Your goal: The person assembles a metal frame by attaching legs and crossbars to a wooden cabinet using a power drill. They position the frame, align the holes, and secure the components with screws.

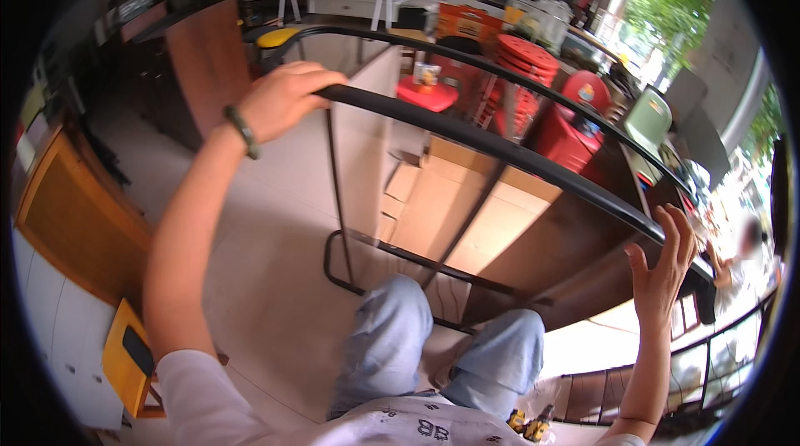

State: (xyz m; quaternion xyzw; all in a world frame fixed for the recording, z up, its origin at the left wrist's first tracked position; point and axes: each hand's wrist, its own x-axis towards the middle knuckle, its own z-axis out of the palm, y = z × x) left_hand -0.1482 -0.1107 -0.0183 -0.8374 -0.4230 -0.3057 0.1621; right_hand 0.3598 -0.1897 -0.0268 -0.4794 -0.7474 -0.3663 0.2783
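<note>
A black metal frame [492,142] stands before my knees, its tubular rails joined by thin uprights. My left hand [292,94] is closed over the left corner of its near top rail, and a dark bracelet [242,132] circles that wrist. Toward the right end of the same rail is my right hand [665,261], fingers and thumb spread; it overlaps the rail, and its contact is partly hidden. Between the frame's sides stand a pale panel [367,154] and a dark brown panel [546,267]. Flattened cardboard [467,196] shows through the frame.
Red stacked stools [527,58] and a green chair [648,117] stand beyond the frame. A brown board [208,62] leans at the far left, with a wooden cabinet [83,217] nearer. A yellow-black power drill [537,427] lies by my right leg. Another person [737,267] is at the right.
</note>
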